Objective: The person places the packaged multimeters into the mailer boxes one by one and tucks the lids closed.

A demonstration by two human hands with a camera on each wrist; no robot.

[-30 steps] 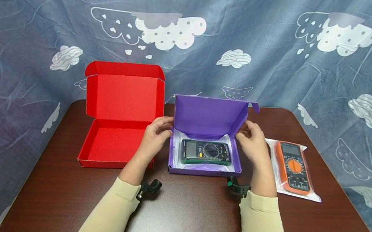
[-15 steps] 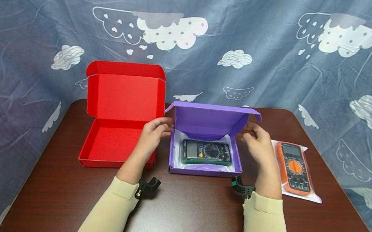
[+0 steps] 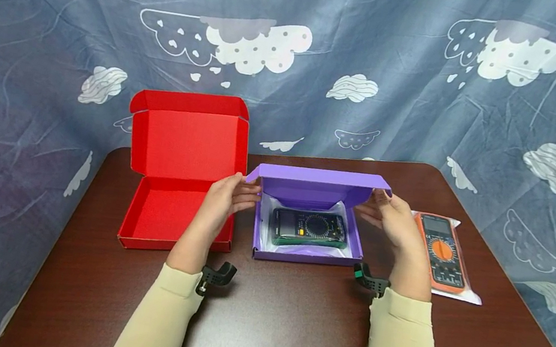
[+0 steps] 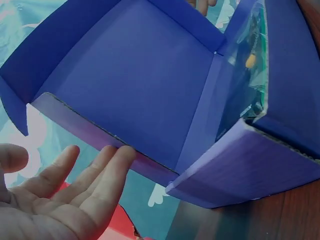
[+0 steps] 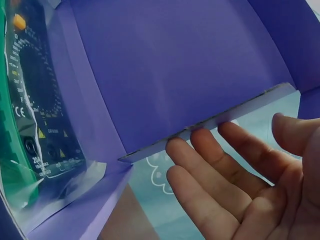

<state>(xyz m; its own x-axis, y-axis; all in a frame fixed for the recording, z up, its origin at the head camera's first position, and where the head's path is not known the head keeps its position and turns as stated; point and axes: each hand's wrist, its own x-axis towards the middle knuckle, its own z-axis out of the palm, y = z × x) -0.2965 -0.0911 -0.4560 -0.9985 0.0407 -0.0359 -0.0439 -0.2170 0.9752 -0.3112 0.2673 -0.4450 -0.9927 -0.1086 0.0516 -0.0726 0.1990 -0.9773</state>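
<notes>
A purple cardboard box (image 3: 306, 258) sits mid-table with its lid (image 3: 318, 176) tilted forward, partly over the inside. In it lies a black multimeter (image 3: 308, 229) with a green edge, wrapped in clear plastic. My left hand (image 3: 219, 200) is at the box's left; in the left wrist view its extended fingertips (image 4: 125, 152) touch the lid's side flap (image 4: 95, 127). At the right side, my right hand (image 3: 395, 219) touches the other side flap (image 5: 210, 122) with several fingertips (image 5: 200, 135), its thumb apart. Neither hand curls round anything.
Left of the purple box stands a red cardboard box (image 3: 176, 212) with its lid raised. To the right lies an orange multimeter (image 3: 442, 251) in a clear and white bag. A blue cloud-patterned cloth (image 3: 403, 108) hangs behind the brown table (image 3: 280, 331).
The purple lid has tipped forward and down from upright. Both hands have moved slightly outward and their fingers have straightened against its sides. The red box and both multimeters stay put.
</notes>
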